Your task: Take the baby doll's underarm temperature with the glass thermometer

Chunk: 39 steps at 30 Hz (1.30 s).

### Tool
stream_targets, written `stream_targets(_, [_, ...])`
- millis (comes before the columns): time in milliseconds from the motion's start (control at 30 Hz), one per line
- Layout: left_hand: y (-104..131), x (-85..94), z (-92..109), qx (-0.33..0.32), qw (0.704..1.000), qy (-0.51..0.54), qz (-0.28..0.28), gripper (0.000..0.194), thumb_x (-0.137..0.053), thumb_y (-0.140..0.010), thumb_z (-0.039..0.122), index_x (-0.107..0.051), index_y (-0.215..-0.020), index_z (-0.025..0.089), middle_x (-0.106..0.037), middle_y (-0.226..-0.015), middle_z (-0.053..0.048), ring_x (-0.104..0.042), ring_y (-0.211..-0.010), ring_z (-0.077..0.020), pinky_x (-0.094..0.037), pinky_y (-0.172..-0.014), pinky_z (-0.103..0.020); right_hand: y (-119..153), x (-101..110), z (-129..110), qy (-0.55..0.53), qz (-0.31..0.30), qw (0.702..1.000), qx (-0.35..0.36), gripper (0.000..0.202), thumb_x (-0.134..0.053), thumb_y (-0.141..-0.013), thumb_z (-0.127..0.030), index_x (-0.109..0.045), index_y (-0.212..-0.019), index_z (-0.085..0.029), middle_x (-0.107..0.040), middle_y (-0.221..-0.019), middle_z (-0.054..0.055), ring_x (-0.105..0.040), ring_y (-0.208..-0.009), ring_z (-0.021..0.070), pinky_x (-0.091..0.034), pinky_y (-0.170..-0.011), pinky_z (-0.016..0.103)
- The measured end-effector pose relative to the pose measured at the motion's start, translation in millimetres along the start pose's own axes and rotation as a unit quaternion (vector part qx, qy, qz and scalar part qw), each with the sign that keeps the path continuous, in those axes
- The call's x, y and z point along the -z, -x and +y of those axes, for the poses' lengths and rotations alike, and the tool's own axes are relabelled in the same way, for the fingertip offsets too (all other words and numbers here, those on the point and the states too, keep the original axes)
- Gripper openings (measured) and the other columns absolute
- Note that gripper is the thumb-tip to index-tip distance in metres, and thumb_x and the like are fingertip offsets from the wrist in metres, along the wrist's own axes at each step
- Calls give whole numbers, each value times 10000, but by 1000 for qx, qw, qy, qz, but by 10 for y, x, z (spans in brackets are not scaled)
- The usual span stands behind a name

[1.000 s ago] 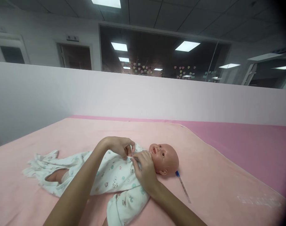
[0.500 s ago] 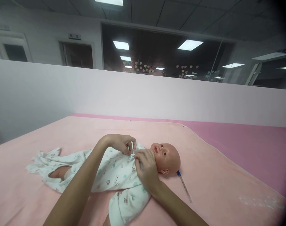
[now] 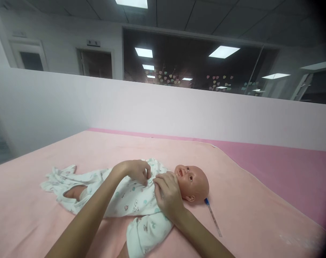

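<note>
A baby doll [image 3: 195, 182] lies on its back on a pink blanket [image 3: 246, 215], head to the right, dressed in a white patterned garment [image 3: 133, 199]. My left hand [image 3: 138, 171] is over the chest, its fingers curled down at the garment's front beside a small round snap. My right hand [image 3: 168, 191] rests at the doll's collar, fingers and thumb pinched on the cloth near the neck. One bare leg of the doll shows through an opening in the garment at the left.
A thin clear strip with a blue end [image 3: 213, 218] lies right of the doll's head. Behind the blanket runs a white padded wall [image 3: 179, 111], with a pink mat [image 3: 272, 161] along its base at the right.
The view has shifted slightly, so the scene sits a little further right. My left hand has moved slightly down the chest, its fingers more curled. My right hand stays at the collar.
</note>
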<state>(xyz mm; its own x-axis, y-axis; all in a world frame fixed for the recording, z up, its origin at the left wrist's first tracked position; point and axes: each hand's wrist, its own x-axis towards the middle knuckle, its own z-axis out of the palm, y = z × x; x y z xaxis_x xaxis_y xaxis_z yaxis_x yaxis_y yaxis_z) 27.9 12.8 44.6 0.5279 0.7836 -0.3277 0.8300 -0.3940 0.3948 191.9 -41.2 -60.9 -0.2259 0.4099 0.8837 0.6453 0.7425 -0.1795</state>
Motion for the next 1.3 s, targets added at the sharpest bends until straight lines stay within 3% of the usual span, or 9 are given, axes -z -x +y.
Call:
stream_targets(133, [141, -308, -218, -89, 986, 83, 113, 176, -516, -712, 347, -542, -777, 185, -541, -683, 16, -492, -618, -126, -355, -531, -208, -48, 5, -1, 5, -33, 999, 8, 165, -419, -803, -91, -546, -865, -177, -575, -844, 45, -485, -814, 169, -344, -850, 381])
stream_targets(333, [204, -584, -462, -101, 958, 75, 256, 305, -482, -759, 373, -408, -559, 155, -293, -538, 49, -281, -533, -90, -216, -488, -213, -282, -145, -24, 25, -135, 987, 87, 106, -442, -821, -201, -542, -807, -169, -568, -744, 38, -476, -731, 163, -356, -738, 324])
stream_targets(567, [226, -546, -723, -148, 951, 229, 146, 176, -535, -725, 284, -521, -642, 129, -325, -563, 47, -284, -544, -84, -227, -491, -207, -503, -416, -192, -19, -193, 978, 74, 90, -456, -768, -228, -532, -727, -201, -584, -636, -7, -491, -609, 137, -338, -617, 260])
stream_targets(700, [306, -509, -764, -162, 939, 272, 132, 92, -588, -665, 210, -564, -638, 125, -365, -552, 49, -309, -538, -79, -242, -496, -202, -522, -452, -247, -62, -228, 970, 51, 69, -483, -677, -188, -506, -735, -217, -579, -633, -27, -476, -571, 127, -318, -576, 241])
stream_targets(900, [337, -499, -709, -163, 904, 382, 99, 155, -525, -734, 212, -668, -742, 151, -608, -736, -13, -509, -735, -142, -371, -699, -229, -475, -451, -203, -75, -260, 962, 30, 66, -497, -640, -194, -438, -667, -209, -491, -560, -47, -393, -531, 105, -301, -581, 235])
stream_targets(1133, [287, -520, -735, -146, 939, 288, 118, 192, -543, -748, 246, -690, -796, 132, -569, -631, -7, -375, -545, -86, -269, -498, -202, -306, -421, -205, -54, -202, 976, 69, 48, -499, -699, -218, -468, -716, -187, -507, -619, -11, -408, -629, 132, -306, -643, 269])
stream_targets(1300, [284, -516, -760, -154, 947, 261, 110, 177, -556, -728, 226, -682, -790, 118, -420, -521, 32, -263, -508, -69, -201, -465, -209, -207, -435, -241, -25, -133, 982, 129, 53, -456, -736, -188, -497, -705, -174, -495, -625, 1, -405, -644, 135, -318, -745, 321])
